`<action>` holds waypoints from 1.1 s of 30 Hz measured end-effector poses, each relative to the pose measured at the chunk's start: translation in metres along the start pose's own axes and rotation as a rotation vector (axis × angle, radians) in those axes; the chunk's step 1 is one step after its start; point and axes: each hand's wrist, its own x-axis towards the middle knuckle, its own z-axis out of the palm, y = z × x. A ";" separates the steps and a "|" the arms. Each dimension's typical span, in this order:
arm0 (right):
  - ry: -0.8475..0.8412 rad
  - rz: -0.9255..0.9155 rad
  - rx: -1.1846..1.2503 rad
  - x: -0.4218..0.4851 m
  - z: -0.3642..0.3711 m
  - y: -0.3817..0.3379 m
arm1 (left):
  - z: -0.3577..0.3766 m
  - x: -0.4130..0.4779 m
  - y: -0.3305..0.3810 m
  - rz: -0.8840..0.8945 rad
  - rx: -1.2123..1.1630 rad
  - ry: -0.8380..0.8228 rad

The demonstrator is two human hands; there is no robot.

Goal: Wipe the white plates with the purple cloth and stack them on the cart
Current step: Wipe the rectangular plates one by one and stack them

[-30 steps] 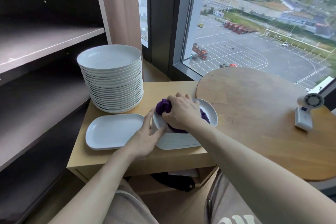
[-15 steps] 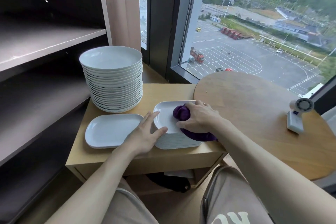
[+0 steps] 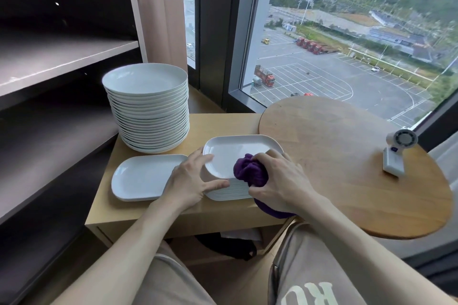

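One plate lies alone on the table, probably wiped. The right hand grips the purple cloth on the top plate of the pile; the left hand, fingers spread, steadies it. Most is left.

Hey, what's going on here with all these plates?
A person is wiping plates. The right hand grips a bunched purple cloth on the top plate of a short rectangular pile; the left hand steadies its edge. Another rectangular plate lies alone to the left, a tall round stack behind it.
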 end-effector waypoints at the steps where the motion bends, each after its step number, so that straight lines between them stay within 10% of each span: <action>1: 0.011 0.001 0.005 -0.002 0.001 0.001 | 0.000 0.000 0.001 0.006 0.015 0.030; 26: 0.109 0.098 0.379 -0.014 0.018 0.006 | 0.002 0.007 -0.001 -0.157 -0.176 0.245; 33: 0.106 0.078 0.353 -0.015 0.019 0.006 | -0.003 -0.002 0.003 0.125 0.027 0.146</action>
